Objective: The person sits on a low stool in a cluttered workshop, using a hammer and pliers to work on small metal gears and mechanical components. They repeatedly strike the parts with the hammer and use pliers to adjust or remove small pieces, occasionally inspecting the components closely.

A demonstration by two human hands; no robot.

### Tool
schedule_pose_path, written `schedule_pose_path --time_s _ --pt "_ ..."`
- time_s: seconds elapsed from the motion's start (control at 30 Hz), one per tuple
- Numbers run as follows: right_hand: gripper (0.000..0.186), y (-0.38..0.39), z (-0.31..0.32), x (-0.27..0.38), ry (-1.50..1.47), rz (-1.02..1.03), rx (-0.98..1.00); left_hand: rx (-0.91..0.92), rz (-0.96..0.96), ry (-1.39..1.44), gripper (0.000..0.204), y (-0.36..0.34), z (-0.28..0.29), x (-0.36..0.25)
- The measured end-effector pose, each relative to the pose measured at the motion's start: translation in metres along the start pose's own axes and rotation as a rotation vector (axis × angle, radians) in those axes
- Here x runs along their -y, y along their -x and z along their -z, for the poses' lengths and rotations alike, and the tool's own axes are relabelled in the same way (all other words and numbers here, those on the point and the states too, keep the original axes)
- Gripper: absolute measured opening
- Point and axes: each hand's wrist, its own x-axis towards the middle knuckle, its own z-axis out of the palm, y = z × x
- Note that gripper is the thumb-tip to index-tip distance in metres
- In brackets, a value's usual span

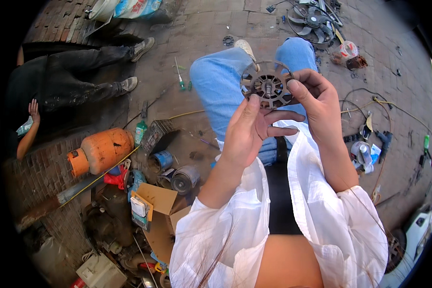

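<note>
Between both hands, above my knees, is a round slotted metal disc (266, 84) with a short shaft at its hub, probably a motor part. My left hand (254, 127) supports its lower edge, the thumb on the near rim and the other fingers reaching to the right beneath it. Gripping the right rim between thumb and bent fingers is my right hand (317, 98). The disc's slotted face with the shaft is turned up. Its underside is hidden.
An orange gas cylinder (108, 151) lies at left, near paint cans (185, 180) and an open cardboard box (158, 197). A screwdriver (179, 77) is on the paving. A black fan (313, 21) lies far right; a power drill (383, 141) and cables lie right. Another person stands at left.
</note>
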Motion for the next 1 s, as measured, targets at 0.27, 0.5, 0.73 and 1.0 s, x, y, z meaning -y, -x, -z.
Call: schedule_pose_path --time_s 0.27,0.5,0.73,1.0 --pt "0.025 -0.004 0.008 -0.013 -0.117 -0.071 0.057 -0.074 -0.037 -0.122 0.039 0.005 -0.001 0.004" --pt "0.026 -0.003 0.007 -0.016 -0.111 -0.059 0.066 -0.093 -0.083 -0.186 0.035 0.007 0.001 0.008" --pt "0.026 -0.002 0.006 -0.017 -0.09 -0.052 0.056 -0.117 -0.116 -0.253 0.035 0.008 0.0 0.01" --pt "0.025 -0.001 0.005 -0.015 -0.093 -0.038 0.073 -0.119 -0.123 -0.259 0.034 0.01 -0.001 0.008"
